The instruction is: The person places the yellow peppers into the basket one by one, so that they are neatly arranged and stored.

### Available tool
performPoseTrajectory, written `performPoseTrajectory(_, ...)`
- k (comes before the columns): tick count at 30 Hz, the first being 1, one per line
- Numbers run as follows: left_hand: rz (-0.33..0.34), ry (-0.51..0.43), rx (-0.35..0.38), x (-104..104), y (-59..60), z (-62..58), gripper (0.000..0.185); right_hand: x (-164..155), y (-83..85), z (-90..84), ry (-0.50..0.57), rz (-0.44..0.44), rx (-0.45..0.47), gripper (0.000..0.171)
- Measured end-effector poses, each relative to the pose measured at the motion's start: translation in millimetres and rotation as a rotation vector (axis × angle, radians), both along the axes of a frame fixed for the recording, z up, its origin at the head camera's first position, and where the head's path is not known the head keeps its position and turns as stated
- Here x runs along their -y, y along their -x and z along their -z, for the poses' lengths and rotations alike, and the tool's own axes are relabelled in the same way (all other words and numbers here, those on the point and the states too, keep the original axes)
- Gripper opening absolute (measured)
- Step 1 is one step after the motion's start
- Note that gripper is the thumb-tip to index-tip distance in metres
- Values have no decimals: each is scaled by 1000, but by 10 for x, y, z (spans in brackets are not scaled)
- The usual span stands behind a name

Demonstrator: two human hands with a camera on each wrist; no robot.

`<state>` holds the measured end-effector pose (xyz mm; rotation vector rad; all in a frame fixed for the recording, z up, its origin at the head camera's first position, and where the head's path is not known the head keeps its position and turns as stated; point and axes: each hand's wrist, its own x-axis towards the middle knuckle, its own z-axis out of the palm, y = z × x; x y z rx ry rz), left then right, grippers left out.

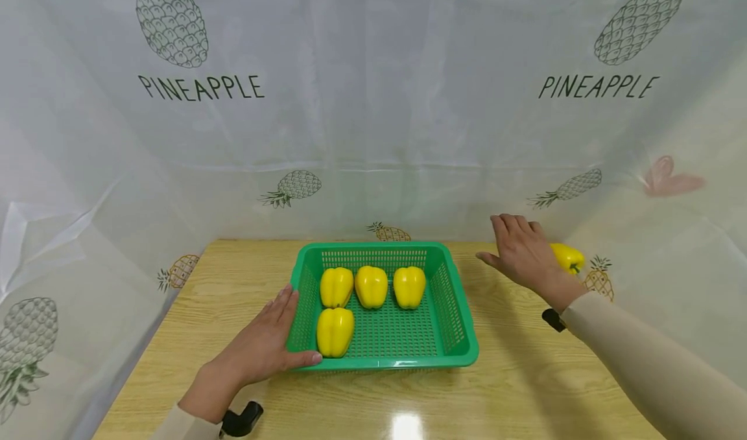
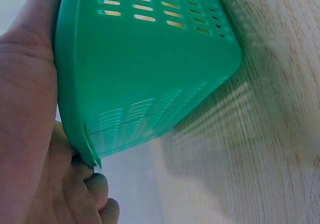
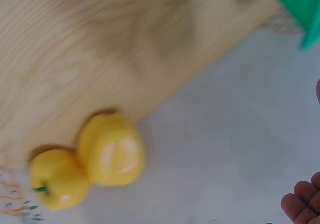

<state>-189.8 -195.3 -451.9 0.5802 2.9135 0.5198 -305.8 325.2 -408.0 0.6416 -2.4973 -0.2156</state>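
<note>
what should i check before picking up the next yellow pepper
1. Green basket steadied: ok, the left grip holds its near-left corner.
2. Right grip free: ok, no pepper in it.
3. Right grip at a pepper: not ok, the right wrist view shows it apart from the two loose peppers.
4. Room beside the four peppers inside: ok, the basket floor's front right is bare.
5. Weight of the two loose peppers: cannot tell.

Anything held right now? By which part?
The left hand holds the green basket by its near-left rim corner; the right hand holds nothing that shows.
</note>
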Motion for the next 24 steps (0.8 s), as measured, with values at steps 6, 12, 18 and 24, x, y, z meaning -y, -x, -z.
performPoseTrajectory(6, -6, -8, 18, 9, 7, 7, 132, -420, 83, 141, -59, 143, 88, 88)
performPoseTrajectory(12, -10, -11, 24, 17, 24, 16, 131, -759, 184, 299, -86, 241, 143, 87)
performPoseTrajectory(18, -11, -9, 12, 22, 28, 12, 129, -942, 289, 456, -23, 296, 218, 87)
performPoseTrajectory(24, -9, -12, 18, 10, 31, 15, 129, -1041, 356, 615, -10, 319, 249, 88)
